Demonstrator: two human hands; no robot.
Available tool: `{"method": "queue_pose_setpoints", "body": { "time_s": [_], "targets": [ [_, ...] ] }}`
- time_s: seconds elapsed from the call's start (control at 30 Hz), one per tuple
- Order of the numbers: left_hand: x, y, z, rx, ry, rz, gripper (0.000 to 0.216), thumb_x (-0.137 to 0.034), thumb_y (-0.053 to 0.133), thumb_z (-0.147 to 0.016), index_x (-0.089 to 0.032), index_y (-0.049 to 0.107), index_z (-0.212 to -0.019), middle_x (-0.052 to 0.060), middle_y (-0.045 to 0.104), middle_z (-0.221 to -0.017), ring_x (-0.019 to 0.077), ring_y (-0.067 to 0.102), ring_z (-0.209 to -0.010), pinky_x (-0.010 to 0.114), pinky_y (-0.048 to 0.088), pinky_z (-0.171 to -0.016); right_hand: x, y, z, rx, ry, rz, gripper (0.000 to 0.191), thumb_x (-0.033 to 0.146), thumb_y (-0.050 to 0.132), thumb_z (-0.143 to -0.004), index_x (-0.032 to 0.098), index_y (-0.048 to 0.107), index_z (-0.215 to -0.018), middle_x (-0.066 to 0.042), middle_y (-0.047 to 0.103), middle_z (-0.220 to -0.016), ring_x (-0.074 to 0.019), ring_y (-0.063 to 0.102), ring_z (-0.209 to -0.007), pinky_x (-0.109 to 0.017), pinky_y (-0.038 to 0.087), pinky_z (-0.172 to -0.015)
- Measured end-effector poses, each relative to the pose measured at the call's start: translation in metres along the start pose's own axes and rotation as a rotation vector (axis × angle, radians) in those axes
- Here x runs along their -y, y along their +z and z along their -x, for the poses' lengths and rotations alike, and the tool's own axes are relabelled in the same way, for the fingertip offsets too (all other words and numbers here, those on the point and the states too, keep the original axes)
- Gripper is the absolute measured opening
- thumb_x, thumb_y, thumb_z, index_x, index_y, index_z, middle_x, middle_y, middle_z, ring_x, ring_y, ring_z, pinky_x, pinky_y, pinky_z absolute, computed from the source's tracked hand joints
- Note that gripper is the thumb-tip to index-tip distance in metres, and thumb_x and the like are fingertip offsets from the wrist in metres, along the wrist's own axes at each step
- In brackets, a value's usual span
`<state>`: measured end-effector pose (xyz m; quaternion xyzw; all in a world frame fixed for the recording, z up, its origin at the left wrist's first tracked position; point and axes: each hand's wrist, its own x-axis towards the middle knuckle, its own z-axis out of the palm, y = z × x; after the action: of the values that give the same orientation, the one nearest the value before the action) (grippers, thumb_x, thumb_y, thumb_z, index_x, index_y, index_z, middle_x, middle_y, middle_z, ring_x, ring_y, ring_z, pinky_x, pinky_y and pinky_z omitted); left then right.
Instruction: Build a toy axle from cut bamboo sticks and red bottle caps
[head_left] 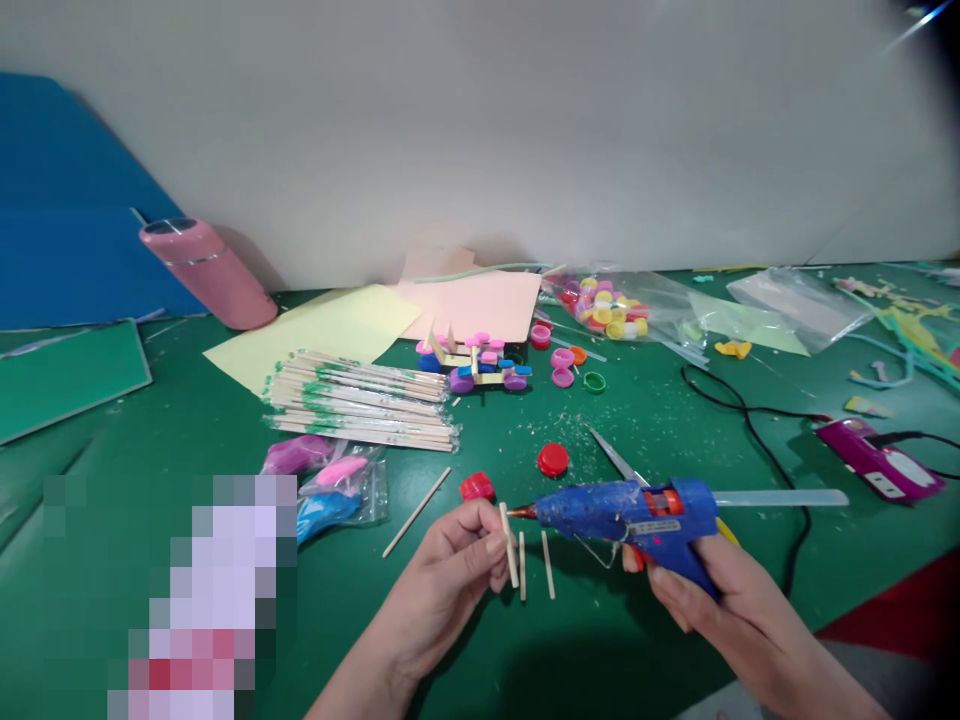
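Observation:
My left hand (461,560) pinches a short wooden stick (509,548) upright between thumb and fingers. In my right hand (720,600) is a blue hot glue gun (630,515), its fingers wrapped round the handle. The copper-coloured nozzle points left and meets the upper end of the stick, or nearly so. A clear glue stick (780,498) juts from the gun's rear. Two more cut sticks (548,565) lie just right of my left hand. Red bottle caps (553,459) rest beyond the gun, and scissors (616,455) are partly hidden behind it.
Wrapped wooden sticks (364,400) lie left of centre, near small toy cars (487,370) with cap wheels. A bag of coloured caps (604,305) sits at the back. A purple power strip (877,460) with black cords is at right. A pink bottle (214,275) leans at left.

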<state>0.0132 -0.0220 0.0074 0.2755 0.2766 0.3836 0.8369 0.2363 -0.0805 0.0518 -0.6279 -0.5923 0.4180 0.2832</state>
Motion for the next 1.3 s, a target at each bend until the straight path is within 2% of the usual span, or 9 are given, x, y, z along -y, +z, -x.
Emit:
{"method": "queue_pose_setpoints", "body": {
  "time_s": [0.3,0.93,1.3],
  "targets": [
    [-0.0003,0.0005,-0.0002,-0.003,-0.001,0.006,0.015,-0.021,0.062,-0.074,-0.015,0.054,-0.063,-0.001,0.051,-0.054,0.0105,0.042,-0.053,0.025,0.028,-0.054,-0.0026,0.0009,0.0057,-0.018,0.023,-0.005,0.028,0.045,0.044,-0.084,0.023,0.059,-0.089,0.001,0.05,-0.059,-0.0129,0.045,-0.051,-0.022,0.039,-0.047],
    [-0.0008,0.0006,0.0003,-0.006,0.011,0.008,0.015,-0.019,0.061,-0.075,-0.015,0.054,-0.062,-0.001,0.05,-0.054,0.0104,0.041,-0.053,0.025,0.027,-0.054,-0.0017,0.0012,0.0066,-0.03,0.007,0.001,0.027,0.045,0.046,-0.081,0.022,0.058,-0.083,0.001,0.049,-0.056,-0.0116,0.044,-0.048,-0.02,0.039,-0.043],
    [0.0001,-0.0002,0.0009,-0.002,0.014,0.01,0.014,-0.018,0.059,-0.076,-0.015,0.055,-0.063,-0.001,0.049,-0.055,0.0106,0.041,-0.054,0.025,0.027,-0.055,-0.0061,0.0023,0.0102,-0.056,0.046,0.03,0.027,0.046,0.047,-0.08,0.022,0.058,-0.084,0.001,0.048,-0.056,-0.0121,0.043,-0.048,-0.021,0.037,-0.043]
  ]
}}
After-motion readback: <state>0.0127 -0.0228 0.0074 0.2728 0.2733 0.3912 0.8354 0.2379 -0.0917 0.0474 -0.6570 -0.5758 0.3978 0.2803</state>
